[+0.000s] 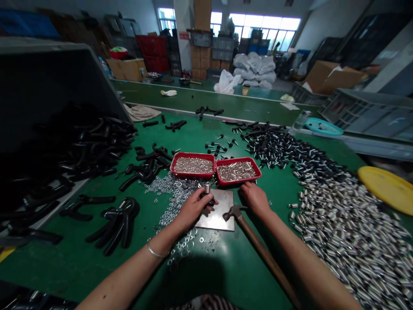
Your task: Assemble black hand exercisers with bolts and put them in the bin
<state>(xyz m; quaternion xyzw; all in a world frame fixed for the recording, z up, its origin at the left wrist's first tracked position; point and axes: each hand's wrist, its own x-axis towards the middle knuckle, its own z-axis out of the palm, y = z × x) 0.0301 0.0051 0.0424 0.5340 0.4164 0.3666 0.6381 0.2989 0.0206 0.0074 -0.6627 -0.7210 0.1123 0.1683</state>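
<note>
Hammer (258, 244), four o'clock on the metal plate (214, 220): a careless reach could shift it. Right hand (256, 198), one o'clock: grip contents indeterminable. Left hand (193, 204), ten o'clock: grasping the ribbed-topped part (207, 188); slack fingers could drop it. Washers (179, 196), nine o'clock: may stray underneath.

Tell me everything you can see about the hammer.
The hammer is a claw hammer with a dark metal head and a long brown handle that looks wooden. It lies on its side, striking end over the right edge of the metal plate, claw pointing right, handle slanting across the green table to the picture's lower edge. Neither the left hand nor the right hand holds it.
</note>
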